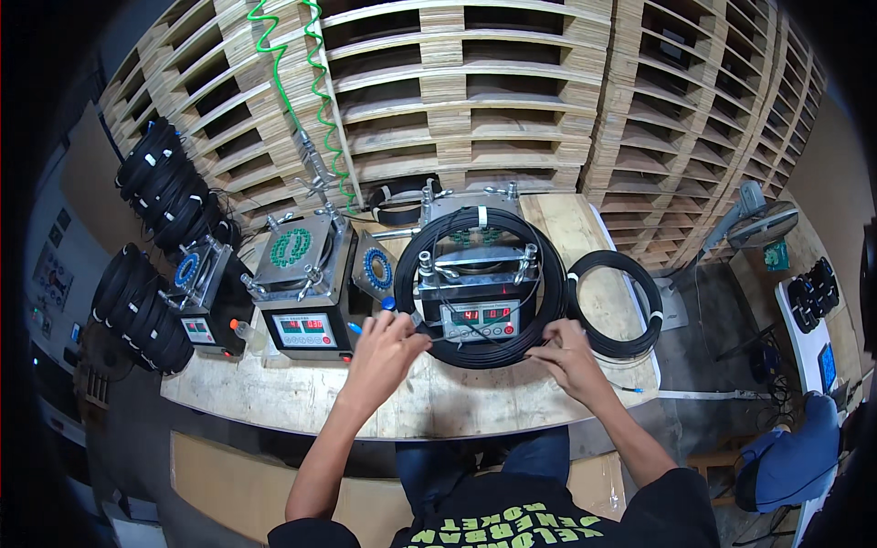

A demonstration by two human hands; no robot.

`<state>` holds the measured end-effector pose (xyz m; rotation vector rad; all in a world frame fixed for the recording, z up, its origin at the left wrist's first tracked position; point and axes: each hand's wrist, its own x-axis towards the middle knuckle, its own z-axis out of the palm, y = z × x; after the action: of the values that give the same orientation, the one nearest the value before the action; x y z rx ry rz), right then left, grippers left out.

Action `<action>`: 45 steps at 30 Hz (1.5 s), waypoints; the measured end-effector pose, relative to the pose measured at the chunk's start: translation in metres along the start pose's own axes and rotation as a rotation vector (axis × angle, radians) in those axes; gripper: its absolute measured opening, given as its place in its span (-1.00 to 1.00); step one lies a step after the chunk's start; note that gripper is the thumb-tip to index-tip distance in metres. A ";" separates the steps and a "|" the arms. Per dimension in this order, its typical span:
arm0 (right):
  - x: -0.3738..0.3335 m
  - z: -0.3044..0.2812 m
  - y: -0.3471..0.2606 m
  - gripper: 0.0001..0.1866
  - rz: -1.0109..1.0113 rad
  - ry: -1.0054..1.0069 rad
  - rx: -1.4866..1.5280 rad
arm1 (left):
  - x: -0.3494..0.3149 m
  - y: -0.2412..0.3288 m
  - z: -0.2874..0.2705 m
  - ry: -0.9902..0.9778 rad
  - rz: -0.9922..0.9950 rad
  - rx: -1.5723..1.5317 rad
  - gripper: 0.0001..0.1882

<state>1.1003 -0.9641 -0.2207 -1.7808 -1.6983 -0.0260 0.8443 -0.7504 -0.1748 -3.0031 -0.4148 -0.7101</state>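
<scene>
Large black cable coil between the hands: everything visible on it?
The large coil is many turns of thin, black, plastic-looking cable in a round ring, a white tie at its top. Strands cross its open middle, through which a machine shows. The left hand is by its lower left edge, the right hand by its lower right; exact contact, tilt and support are unclear.

Ahead of us stand wooden pallets point(444, 55), green spiral hoses point(280, 78) hanging before them; to our right we see a grey fan point(763, 226) and a blue-clad person point(790, 461).
</scene>
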 end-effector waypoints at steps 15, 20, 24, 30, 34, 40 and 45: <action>0.031 0.028 0.049 -0.69 0.552 0.868 1.416 | 0.000 -0.028 0.072 0.807 -0.740 -1.246 -0.76; 0.051 0.002 0.042 -0.57 0.604 0.823 1.494 | 0.013 -0.028 0.055 1.035 -0.715 -1.691 -0.63; 0.067 -0.023 0.029 -0.73 0.492 0.626 1.218 | 0.030 -0.017 0.026 0.877 -0.552 -1.794 -0.61; 0.078 -0.019 -0.012 -0.67 0.454 0.375 1.078 | 0.063 0.029 0.010 0.584 -0.528 -1.478 -0.73; 0.073 -0.009 -0.028 -0.69 0.466 0.263 1.145 | 0.060 0.045 0.022 0.643 -0.348 -1.029 -0.83; 0.065 -0.013 -0.040 -0.79 0.453 0.255 1.297 | 0.055 0.045 0.044 0.534 -0.245 -0.722 -0.85; 0.076 0.019 -0.046 -0.77 0.428 0.314 1.255 | 0.049 0.061 0.050 0.531 -0.289 -0.618 -0.89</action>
<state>1.0631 -0.8916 -0.1811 -1.0120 -0.7156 0.7358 0.9247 -0.7924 -0.1954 -3.0847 -0.7076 -1.9099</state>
